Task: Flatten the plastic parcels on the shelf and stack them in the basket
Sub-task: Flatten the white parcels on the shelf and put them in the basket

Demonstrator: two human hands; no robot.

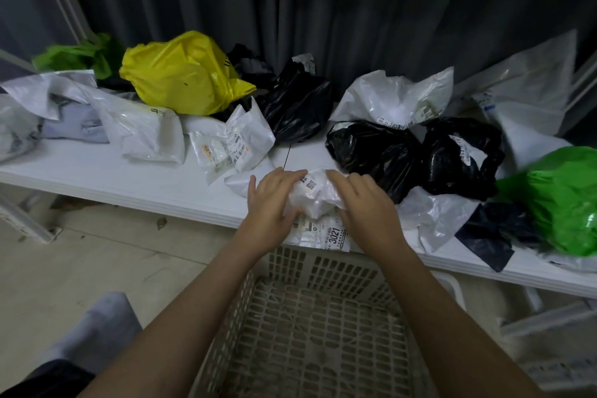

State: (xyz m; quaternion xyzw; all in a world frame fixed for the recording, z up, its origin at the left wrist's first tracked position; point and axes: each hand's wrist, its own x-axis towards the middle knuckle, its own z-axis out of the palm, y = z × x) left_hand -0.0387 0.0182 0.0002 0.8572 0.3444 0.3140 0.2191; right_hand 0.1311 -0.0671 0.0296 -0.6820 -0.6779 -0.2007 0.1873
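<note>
Both hands are on one small crumpled white plastic parcel [315,194] that sits at the near edge of the long white shelf [106,178], right in the middle of the scene. The left hand [271,203] lies on the left side of the parcel with its fingers stretched out and spread, pressing and not closing around anything. The right hand [365,207] covers the right side in the same way, fingers long and relaxed over the plastic. So neither hand grips; both only press with flat fingers.

The parcel is between the two hands, and both hands are equally close to it. It is still puffed up in the centre, and a printed label with a code faces up. Its lower part, with a label that reads 3021, hangs a little over the shelf edge, toward the beige plastic basket with slotted walls [310,268]. This basket stands directly below and nearer than the parcel, and I see no parcels inside it.

In my judgement the flattening of this parcel is not yet finished. After it, the way to the basket is short: straight toward the near side and down.

Many other parcels wait on the shelf, for example a big yellow plastic bag [181,74] far on the left and a shiny black plastic bag [374,152] just to the right.
</note>
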